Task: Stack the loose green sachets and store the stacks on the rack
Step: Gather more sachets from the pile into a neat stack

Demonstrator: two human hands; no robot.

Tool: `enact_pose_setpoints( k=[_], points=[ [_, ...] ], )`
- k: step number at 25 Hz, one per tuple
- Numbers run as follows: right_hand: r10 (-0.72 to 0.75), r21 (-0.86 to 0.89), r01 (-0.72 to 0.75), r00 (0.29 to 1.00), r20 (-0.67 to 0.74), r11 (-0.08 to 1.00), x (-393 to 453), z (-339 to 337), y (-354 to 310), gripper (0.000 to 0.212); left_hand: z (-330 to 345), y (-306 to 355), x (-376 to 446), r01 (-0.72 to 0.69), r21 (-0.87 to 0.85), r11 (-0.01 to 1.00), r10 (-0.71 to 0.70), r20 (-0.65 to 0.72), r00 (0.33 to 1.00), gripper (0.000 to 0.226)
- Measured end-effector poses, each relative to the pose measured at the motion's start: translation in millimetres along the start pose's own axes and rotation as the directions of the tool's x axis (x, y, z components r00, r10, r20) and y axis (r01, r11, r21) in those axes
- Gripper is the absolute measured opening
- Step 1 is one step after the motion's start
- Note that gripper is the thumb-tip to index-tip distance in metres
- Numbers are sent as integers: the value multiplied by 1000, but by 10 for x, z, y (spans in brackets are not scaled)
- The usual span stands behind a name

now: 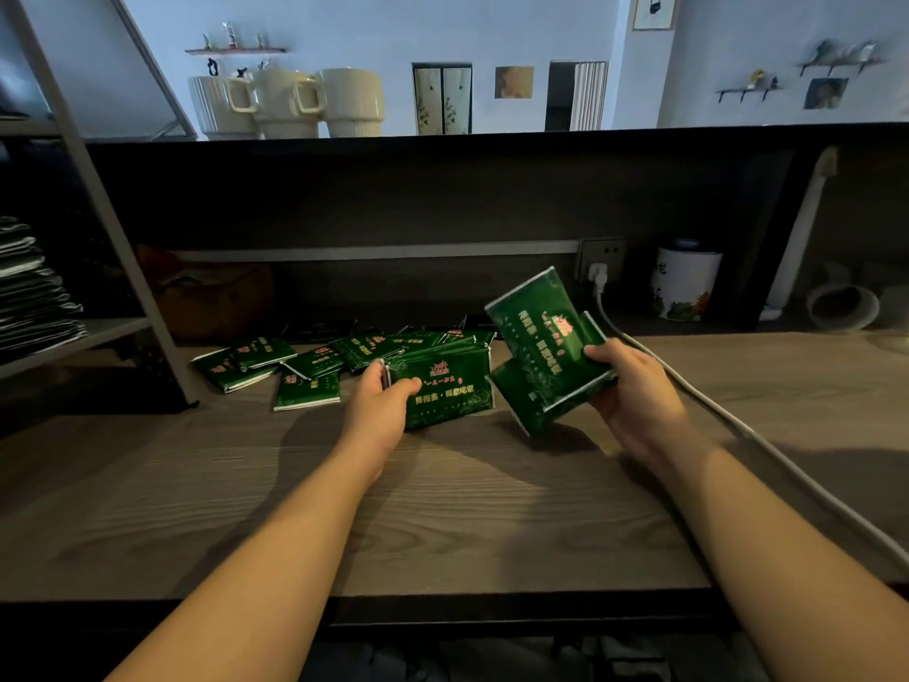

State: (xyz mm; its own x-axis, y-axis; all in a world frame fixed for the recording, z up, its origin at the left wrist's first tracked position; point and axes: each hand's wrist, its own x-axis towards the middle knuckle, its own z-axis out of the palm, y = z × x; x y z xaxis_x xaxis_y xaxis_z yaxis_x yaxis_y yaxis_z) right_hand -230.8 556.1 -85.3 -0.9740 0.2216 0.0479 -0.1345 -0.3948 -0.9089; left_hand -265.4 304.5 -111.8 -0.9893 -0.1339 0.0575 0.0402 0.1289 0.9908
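Mid-frame on the desk, my left hand grips 1 squared stack, right hand grips loose sachets to add on.

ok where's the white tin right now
The white tin stands at the back right of the counter, just right of the wall socket and its white cable, beyond the right hand.

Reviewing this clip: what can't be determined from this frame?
Head view only:
- How many sachets the right hand and left hand each hold: bundle edges overlap.
- Rack stacks: cut off by the left edge.
- Sachet print: too blurred to read.
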Motion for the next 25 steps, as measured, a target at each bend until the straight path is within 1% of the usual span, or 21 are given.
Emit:
enact_pose_setpoints(
  k=[2, 3, 4, 5, 6, 8, 9, 10, 11, 12, 14, 17, 18, 20, 21, 23, 25],
  points=[
    [68, -1, -68, 996, 55, 998, -22, 6, -12, 13, -14, -24, 24, 12, -25, 1000, -11, 20, 1000, 84],
    [115, -35, -112, 989, 88, 993, -45, 27, -11, 13, -21, -45, 45, 24, -60, 998, -21, 42, 999, 92],
    [161, -90, -151, 979, 123, 984, -70, 52, 3, 13, -12, -53, 48, 30, -96, 995, -24, 65, 998, 93],
    [205, -155, -180, 965, 163, 971, -94, 77, 29, 13, 1, -98, 78, 43, -118, 992, -32, 86, 996, 88],
    [242, -226, -196, 950, 199, 954, -109, 89, 65, 11, 20, -7, -15, 56, -134, 989, -41, 113, 993, 83],
    [267, -385, -169, 939, 216, 907, -112, 88, 122, 7, 21, 39, -69, 93, -177, 980, -62, 175, 983, 73],
    [251, -440, -141, 946, 203, 887, -107, 86, 134, 7, 28, 73, -115, 89, -180, 980, -51, 201, 978, 59],
    [219, -468, -110, 958, 186, 877, -101, 86, 140, 8, 32, 97, -149, 78, -146, 986, -44, 228, 973, 49],
    [184, -474, -84, 968, 170, 876, -102, 93, 145, 9, 33, 124, -187, 57, -97, 994, -30, 255, 966, 54],
    [155, -469, -63, 975, 160, 881, -104, 98, 150, 8, 38, 148, -226, 31, -40, 999, -20, 263, 965, 66],
    [131, -456, -48, 980, 151, 889, -113, 112, 152, 7, 58, 114, -235, -15, 1, 1000, 14, 292, 956, 76],
    [123, -453, -47, 983, 139, 890, -101, 107, 156, 12, 40, 48, -167, -70, 37, 997, 57, 281, 958, 72],
    [113, -458, -44, 986, 125, 888, -96, 100, 152, 12, 34, 7, -132, -85, 47, 995, 70, 269, 961, 79],
    [96, -467, -35, 990, 108, 884, -95, 92, 146, 11, 31, -56, -68, -72, 63, 995, 54, 257, 965, 101],
    [91, -472, -29, 990, 110, 881, -95, 91, 145, 10, 39, -83, -36, -76, 45, 996, 61, 267, 962, 106],
    [78, -478, -16, 991, 110, 878, -105, 92, 139, 7, 49, -22, -100, -81, 29, 996, 71, 258, 964, 101],
    [44, -432, -5, 996, 79, 902, -116, 101, 123, 7, 48, 35, -136, -63, -2, 998, 62, 202, 977, 95]
  ],
)
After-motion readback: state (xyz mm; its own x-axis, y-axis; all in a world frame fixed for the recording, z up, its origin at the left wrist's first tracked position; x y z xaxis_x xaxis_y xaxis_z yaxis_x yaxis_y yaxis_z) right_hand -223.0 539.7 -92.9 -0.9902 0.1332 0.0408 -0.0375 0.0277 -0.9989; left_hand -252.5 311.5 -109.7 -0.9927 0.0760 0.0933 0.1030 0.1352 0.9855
